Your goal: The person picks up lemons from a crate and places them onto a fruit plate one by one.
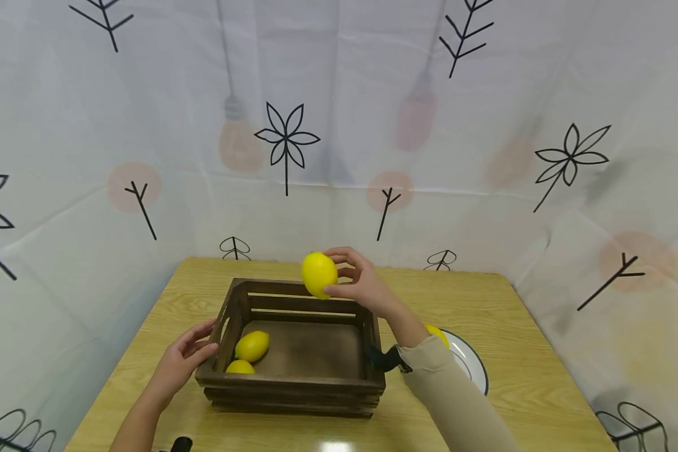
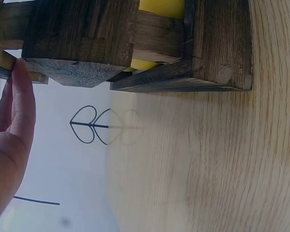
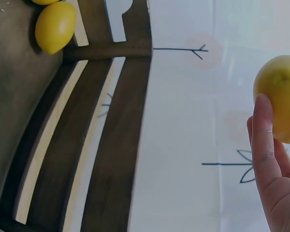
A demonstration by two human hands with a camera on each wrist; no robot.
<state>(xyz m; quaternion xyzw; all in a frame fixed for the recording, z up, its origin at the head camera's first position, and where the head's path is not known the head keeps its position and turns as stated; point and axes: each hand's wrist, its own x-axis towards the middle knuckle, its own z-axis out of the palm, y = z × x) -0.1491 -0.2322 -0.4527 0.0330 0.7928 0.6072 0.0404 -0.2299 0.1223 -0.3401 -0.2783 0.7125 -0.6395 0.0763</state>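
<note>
My right hand pinches a yellow lemon between thumb and fingers, above the back edge of a dark wooden crate. The right wrist view shows the same lemon at the fingertips of my right hand. Inside the crate, at its left end, lie two more lemons, one lemon behind the other lemon. My left hand rests against the crate's left end with fingers extended. In the left wrist view, the left hand's fingers touch the crate's wood.
Right of the crate, a white plate with a dark rim carries a lemon, partly hidden by the right sleeve. Everything stands on a wood-grain table. A patterned white cloth hangs behind and at the sides.
</note>
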